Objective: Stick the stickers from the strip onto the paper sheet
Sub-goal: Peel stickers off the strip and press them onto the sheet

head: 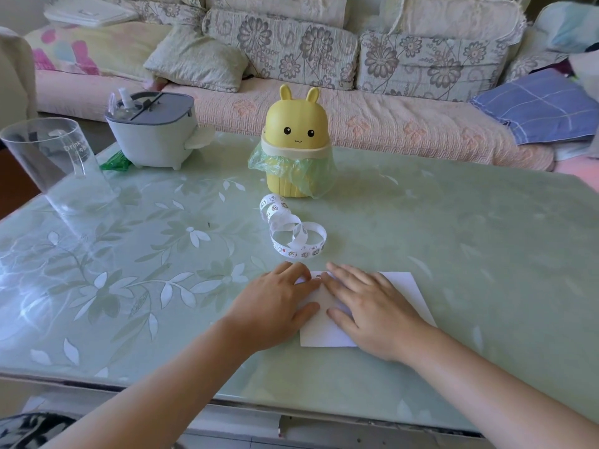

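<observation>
Step press-down | left hand (278, 306) and right hand (372, 312) both spread, fingers straight, gripping nothing, pressing paper sheet (402, 286) beside a sticker (318, 276) at its 12 o'clock edge; strip (293, 231) coils loose at 12 o'clock beyond | risk: sticker near edge may overhang onto table (453, 222); sheet may slide on slick top

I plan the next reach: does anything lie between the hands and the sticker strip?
Nothing visible does. The sticker strip lies curled on the table just beyond the left hand and right hand, which rest on the paper sheet.
</observation>
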### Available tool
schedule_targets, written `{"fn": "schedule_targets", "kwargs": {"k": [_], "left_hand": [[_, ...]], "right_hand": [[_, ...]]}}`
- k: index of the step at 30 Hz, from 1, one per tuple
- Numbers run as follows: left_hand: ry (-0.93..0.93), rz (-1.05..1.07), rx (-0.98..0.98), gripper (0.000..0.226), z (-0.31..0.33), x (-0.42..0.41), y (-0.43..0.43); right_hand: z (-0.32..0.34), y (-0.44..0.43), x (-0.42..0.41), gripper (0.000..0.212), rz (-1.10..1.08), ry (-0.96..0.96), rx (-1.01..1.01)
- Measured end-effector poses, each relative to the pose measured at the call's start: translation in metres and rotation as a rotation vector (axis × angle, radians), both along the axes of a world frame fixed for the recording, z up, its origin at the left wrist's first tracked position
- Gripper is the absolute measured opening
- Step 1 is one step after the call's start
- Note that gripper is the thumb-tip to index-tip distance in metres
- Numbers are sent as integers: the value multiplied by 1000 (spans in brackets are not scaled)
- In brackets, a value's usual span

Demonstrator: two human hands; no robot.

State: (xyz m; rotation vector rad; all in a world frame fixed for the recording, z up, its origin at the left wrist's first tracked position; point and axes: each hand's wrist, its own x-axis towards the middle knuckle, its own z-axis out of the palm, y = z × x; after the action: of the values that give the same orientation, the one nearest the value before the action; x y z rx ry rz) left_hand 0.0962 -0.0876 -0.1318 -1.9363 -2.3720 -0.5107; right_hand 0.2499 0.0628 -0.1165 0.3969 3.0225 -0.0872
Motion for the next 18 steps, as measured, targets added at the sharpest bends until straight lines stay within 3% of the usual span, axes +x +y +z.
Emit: {"fn": "schedule_targets", "kwargs": {"k": [11,18], "left_hand": [[161,20,-112,65,-2,4,0],[83,60,-212,88,-2,3,-4]], "right_hand": [[1,-1,6,85,-10,-52,-20],[2,-1,3,87,-30,-42,-26]]}}
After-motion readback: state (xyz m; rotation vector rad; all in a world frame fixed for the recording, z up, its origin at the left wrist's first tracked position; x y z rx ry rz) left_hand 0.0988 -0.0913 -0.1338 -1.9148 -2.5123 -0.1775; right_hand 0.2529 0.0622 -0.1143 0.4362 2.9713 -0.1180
